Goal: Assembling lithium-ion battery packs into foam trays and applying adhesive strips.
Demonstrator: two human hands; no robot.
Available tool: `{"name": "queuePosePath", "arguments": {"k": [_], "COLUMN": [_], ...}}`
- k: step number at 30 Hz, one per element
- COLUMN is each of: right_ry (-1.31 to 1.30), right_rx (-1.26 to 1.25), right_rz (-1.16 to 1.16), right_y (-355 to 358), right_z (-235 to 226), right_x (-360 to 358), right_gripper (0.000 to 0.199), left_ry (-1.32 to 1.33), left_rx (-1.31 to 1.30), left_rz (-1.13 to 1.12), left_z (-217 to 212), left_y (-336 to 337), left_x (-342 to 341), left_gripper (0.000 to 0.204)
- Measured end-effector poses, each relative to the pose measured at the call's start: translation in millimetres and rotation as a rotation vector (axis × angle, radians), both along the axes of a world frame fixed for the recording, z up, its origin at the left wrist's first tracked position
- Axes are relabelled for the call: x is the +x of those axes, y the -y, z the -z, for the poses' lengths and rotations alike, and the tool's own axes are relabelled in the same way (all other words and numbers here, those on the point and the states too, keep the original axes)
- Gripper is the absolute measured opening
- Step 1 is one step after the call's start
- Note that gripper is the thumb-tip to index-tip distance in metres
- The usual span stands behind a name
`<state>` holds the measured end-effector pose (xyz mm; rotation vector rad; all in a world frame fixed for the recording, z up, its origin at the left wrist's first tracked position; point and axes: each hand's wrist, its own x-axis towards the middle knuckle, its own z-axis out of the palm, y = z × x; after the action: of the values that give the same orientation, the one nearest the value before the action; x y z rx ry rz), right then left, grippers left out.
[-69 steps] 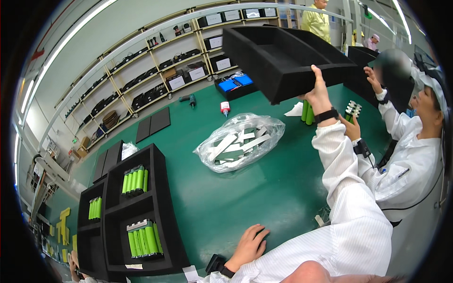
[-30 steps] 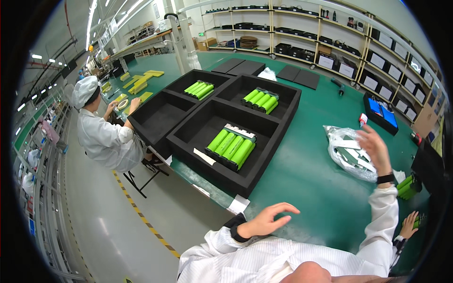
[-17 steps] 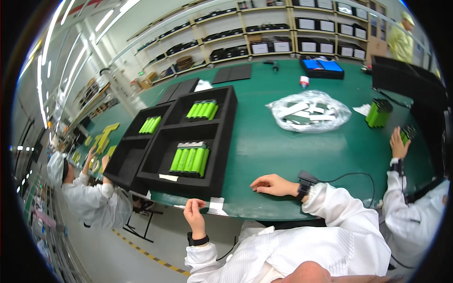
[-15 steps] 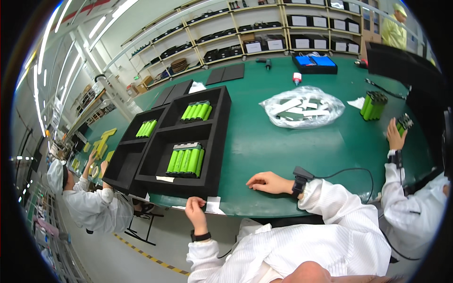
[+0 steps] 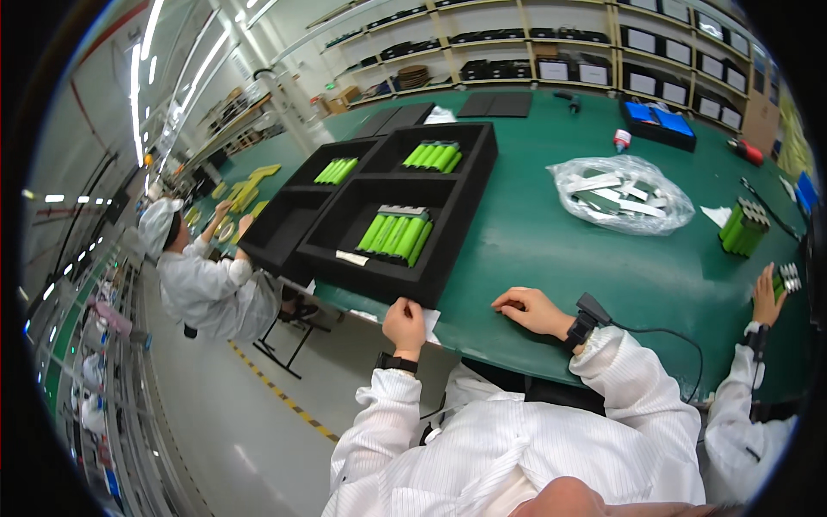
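My left hand (image 5: 404, 325) is at the table's front edge, just below the near corner of a black compartmented foam tray (image 5: 476, 194). Its fingers are curled closed; anything inside them is hidden. Beside it, a white piece of paper or tape (image 5: 432, 326) lies on the edge. To the right, my right hand (image 5: 536, 312) rests on the green tabletop, fingers loosely extended and holding nothing. Inside the tray's near compartment sits a green battery pack (image 5: 394, 233) of several cells. Two more green packs, a far one (image 5: 432, 156) and a left one (image 5: 336, 171), occupy other compartments.
A clear plastic bag of white strips (image 5: 622, 196) lies right of the tray. Another battery pack (image 5: 744, 227) stands farther right, near a co-worker's hand (image 5: 765, 297) by a smaller pack. At left sits another co-worker (image 5: 202, 267). A cable (image 5: 680, 336) runs from my right wrist.
The view has swung left, so the tray and bag appear farther right. My left hand stays by the tray corner with its fingers looking more curled. The right hand remains on the table.
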<state>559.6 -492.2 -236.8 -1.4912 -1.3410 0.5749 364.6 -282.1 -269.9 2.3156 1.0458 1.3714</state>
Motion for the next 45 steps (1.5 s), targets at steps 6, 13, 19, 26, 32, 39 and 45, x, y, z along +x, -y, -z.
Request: {"name": "queuePosePath", "arguments": {"k": [6, 13, 19, 26, 32, 39, 45], "right_ry": [0.055, 0.198, 0.186, 0.154, 0.031, 0.116, -0.188], "right_rx": [0.043, 0.132, 0.056, -0.044, -0.132, -0.148, -0.151], "right_rz": [0.068, -0.074, -0.155, -0.059, 0.051, 0.231, 0.493], "right_y": [-6.0, -11.4, -10.4, -21.3, -16.2, -15.9, -49.7], "right_z": [-1.0, 0.6, -15.2, -13.2, -13.7, -12.9, -41.8], "right_x": [-18.3, -62.0, -67.7, -64.6, -55.1, -56.4, -63.9], "right_gripper": [0.015, 0.014, 0.02, 0.025, 0.026, 0.026, 0.033], "left_ry": [0.012, 0.03, 0.067, -0.024, -0.212, -0.421, -0.628], "left_rx": [-0.001, -0.003, 0.009, -0.09, -0.198, -0.707, -1.357], "left_rz": [-0.026, -0.022, 0.075, 0.187, 0.419, 0.681, 0.845], "left_z": [-2.4, -4.4, -7.1, -14.0, -19.3, -53.5, -118.4], "left_y": [0.1, 6.9, 4.0, -4.1, -18.4, -50.1, -102.8], "left_x": [0.8, -0.2, -5.6, -5.4, -20.6, -43.2, -50.9], "left_gripper": [0.019, 0.019, 0.02, 0.016, 0.002, 0.013, 0.02]}}
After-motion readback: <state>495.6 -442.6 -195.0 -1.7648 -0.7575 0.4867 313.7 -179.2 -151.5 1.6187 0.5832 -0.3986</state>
